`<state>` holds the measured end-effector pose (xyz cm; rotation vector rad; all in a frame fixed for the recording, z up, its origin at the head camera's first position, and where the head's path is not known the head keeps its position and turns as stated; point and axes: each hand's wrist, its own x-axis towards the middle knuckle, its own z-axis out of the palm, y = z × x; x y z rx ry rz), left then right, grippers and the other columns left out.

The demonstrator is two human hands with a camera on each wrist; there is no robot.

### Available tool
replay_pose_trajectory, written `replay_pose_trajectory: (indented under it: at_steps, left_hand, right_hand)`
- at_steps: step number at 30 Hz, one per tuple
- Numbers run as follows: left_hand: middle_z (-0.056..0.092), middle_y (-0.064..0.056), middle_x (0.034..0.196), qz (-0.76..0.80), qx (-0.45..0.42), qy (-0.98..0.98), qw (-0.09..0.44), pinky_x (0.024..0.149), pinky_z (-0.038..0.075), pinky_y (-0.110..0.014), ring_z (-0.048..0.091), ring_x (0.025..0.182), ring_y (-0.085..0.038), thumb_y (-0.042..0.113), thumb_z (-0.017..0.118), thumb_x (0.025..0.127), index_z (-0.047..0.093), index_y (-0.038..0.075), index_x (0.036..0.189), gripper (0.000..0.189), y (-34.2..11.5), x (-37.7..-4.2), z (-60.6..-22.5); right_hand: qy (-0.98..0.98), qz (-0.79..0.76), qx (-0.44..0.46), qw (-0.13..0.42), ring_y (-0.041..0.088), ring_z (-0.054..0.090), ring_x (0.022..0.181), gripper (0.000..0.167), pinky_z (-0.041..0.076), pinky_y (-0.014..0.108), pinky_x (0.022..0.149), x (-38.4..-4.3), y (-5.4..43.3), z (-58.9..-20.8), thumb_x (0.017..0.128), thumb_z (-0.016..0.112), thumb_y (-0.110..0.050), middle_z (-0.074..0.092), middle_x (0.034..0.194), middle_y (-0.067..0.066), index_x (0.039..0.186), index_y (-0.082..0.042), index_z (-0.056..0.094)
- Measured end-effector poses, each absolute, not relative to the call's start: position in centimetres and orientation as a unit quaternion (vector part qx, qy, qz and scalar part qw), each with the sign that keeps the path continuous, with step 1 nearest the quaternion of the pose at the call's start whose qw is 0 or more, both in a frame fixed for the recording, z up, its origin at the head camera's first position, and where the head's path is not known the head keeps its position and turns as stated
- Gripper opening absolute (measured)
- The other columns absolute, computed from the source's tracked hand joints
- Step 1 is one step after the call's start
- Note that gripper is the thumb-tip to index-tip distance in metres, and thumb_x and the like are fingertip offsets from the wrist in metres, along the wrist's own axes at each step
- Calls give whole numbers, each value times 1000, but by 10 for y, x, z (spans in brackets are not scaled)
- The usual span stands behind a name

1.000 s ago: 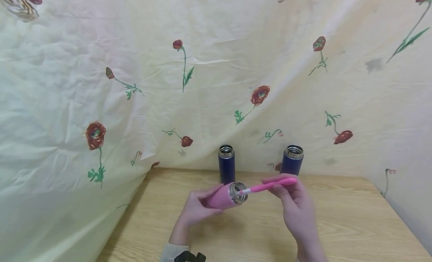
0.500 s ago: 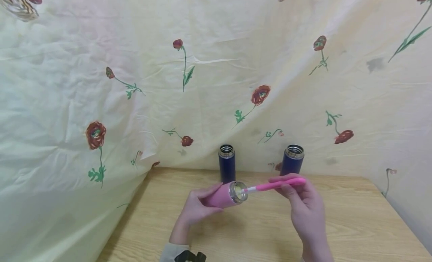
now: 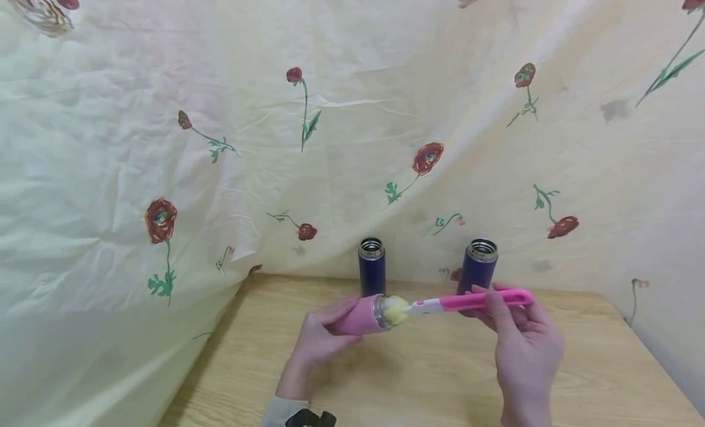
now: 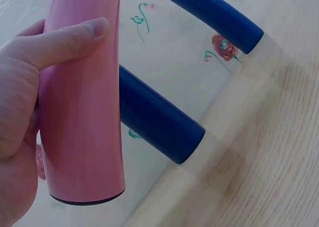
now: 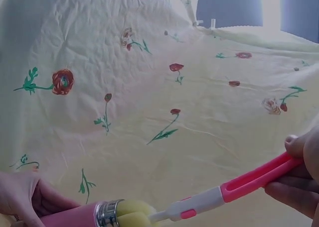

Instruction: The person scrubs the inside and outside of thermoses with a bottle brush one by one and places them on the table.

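Observation:
My left hand (image 3: 322, 332) grips a pink bottle (image 4: 82, 117) round its body, tilted with its steel-rimmed mouth toward the right. At that mouth sits the yellow-and-white sponge head of a bottle brush (image 3: 468, 301), partly out of the bottle. My right hand (image 3: 523, 335) pinches the brush's pink handle between thumb and fingers; a white section (image 5: 199, 203) joins handle and sponge. Behind the pink bottle a dark blue bottle (image 3: 372, 271) stands upright without a lid. A second dark blue bottle (image 3: 478, 268) stands behind my right hand, also lidless, its lower part overlapped by the fingers.
A light wooden table (image 3: 418, 378) lies under both hands. Cream cloth with red flowers (image 3: 352, 121) hangs close behind the blue bottles and along the left side.
My right hand has drawn the brush to the right, and its sponge head has come from inside the pink bottle to its mouth. The left hand keeps its hold on the bottle.

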<state>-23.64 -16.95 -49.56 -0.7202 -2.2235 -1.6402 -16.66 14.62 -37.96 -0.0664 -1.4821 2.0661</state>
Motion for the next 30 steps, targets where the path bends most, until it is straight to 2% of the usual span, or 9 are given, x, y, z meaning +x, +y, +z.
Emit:
replay_pose_trajectory:
  at_steps: [3,9,13,20,24,30]
  left_hand:
    - [70,-3,139,-556,-264,-771,163,118,43,-40,63,134,-27,-3,97,68,74,9,136,72,-170,-238,-497]
    - [71,-12,138,-525,-310,-762,220,115,48,-43,67,129,-32,-5,98,67,75,4,132,69,-171,-242,-500]
    - [71,-13,138,-526,-312,-759,222,115,48,-43,67,129,-32,-5,97,68,75,4,132,68,-172,-242,-499]
    - [73,-9,134,-568,-296,-749,172,116,46,-37,67,129,-29,-3,98,68,75,3,131,67,-179,-239,-492]
    - [73,-10,132,-574,-308,-743,153,116,46,-37,68,127,-28,-2,99,68,74,1,132,68,-182,-239,-493]
    - [71,-18,132,-578,-325,-737,131,114,48,-36,69,126,-29,-3,98,66,72,-4,133,71,-184,-238,-493]
  right_hand:
    - [-522,789,-33,322,25,81,87,31,63,36,77,-168,149,-380,95,80,-5,80,100,19,118,14,70]
    - [-471,803,-60,359,27,81,83,33,63,38,71,-169,154,-379,92,82,-4,80,96,22,116,16,71]
    - [-470,805,-48,359,28,81,86,33,63,38,74,-169,156,-379,93,82,-4,79,99,24,116,17,69]
    - [-501,793,102,330,26,80,94,18,63,39,82,-169,160,-386,101,62,12,79,103,22,113,23,57]
    - [-483,794,202,308,29,80,95,8,62,40,84,-171,162,-391,100,52,22,78,103,24,108,24,54]
    - [-442,773,367,270,35,78,105,16,61,41,93,-181,163,-399,97,40,33,76,108,28,104,25,52]
